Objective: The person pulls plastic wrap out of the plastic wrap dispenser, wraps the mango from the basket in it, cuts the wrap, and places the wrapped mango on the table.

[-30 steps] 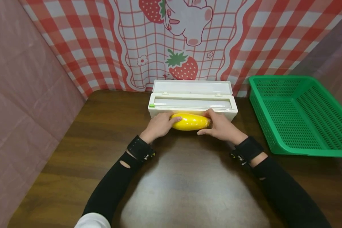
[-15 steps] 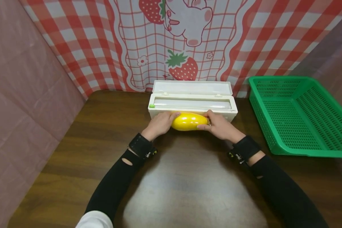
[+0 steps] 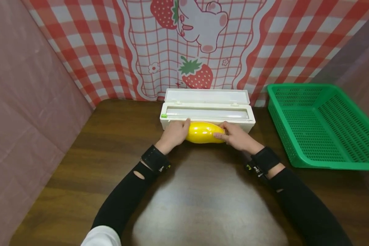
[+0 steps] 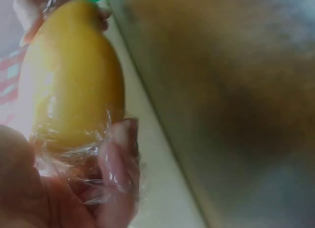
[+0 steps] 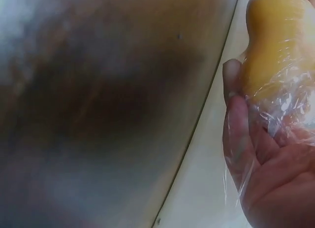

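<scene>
A glossy yellow, elongated fruit (image 3: 203, 132), its kind unclear, lies crosswise between both hands against the front of a white cling film dispenser (image 3: 167, 123). My left hand (image 3: 174, 134) holds its left end, the thumb at its upper edge. At the other end my right hand (image 3: 238, 137) grips it, thumb across the near side. Clear cling film (image 4: 78, 151) covers the fruit and bunches in creases at the left palm in the left wrist view. More crumpled film (image 5: 288, 107) gathers over the right fingers in the right wrist view.
The dispenser's lid (image 3: 207, 96) stands raised, and a green slider (image 3: 164, 116) sits at its left. A green plastic basket (image 3: 301, 155) stands to the right on the brown wooden table (image 3: 110, 136). A red checked cloth (image 3: 104, 51) hangs behind.
The fruit has turned a little in the hands, and its brown right tip is now covered. My left thumb has slid from its face to the upper edge; my right thumb has moved onto its near side.
</scene>
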`<state>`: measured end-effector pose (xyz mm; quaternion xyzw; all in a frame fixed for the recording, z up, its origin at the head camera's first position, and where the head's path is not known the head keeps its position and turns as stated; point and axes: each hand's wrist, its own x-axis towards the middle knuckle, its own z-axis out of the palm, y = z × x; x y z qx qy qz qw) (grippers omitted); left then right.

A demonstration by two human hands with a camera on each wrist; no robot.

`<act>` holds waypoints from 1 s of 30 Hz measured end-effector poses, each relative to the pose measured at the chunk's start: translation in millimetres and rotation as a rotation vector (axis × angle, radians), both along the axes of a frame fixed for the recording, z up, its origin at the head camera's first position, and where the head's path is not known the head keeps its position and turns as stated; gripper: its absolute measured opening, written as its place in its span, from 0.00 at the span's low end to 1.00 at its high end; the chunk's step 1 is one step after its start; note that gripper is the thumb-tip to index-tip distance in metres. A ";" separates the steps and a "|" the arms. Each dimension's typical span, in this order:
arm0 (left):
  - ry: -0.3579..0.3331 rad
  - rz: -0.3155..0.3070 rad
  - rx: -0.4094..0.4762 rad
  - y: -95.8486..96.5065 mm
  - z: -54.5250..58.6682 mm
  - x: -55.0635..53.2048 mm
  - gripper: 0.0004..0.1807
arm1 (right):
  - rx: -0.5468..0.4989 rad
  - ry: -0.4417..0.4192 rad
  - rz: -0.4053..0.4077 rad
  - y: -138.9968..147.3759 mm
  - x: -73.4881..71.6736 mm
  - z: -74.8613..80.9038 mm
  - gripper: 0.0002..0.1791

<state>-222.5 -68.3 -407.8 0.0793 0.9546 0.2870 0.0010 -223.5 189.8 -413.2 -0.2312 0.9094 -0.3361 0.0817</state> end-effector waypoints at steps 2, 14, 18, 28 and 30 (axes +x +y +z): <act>0.043 0.009 -0.003 -2.3 2.6 0.8 0.35 | -0.005 -0.006 0.014 0.0 1.2 -1.4 0.28; 0.540 -0.337 -0.311 3.3 10.1 16.8 0.38 | -0.011 -0.077 -0.009 6.3 2.9 4.6 0.27; 0.517 -0.422 -0.409 8.2 6.1 18.5 0.52 | -0.028 -0.123 -0.019 5.1 0.7 7.1 0.29; 0.633 -0.441 -0.459 5.6 10.0 14.9 0.38 | -0.098 -0.086 -0.080 -1.6 4.3 6.9 0.28; 0.638 -0.453 -0.462 3.1 9.4 14.0 0.38 | -0.126 -0.081 -0.130 -4.8 7.2 7.5 0.29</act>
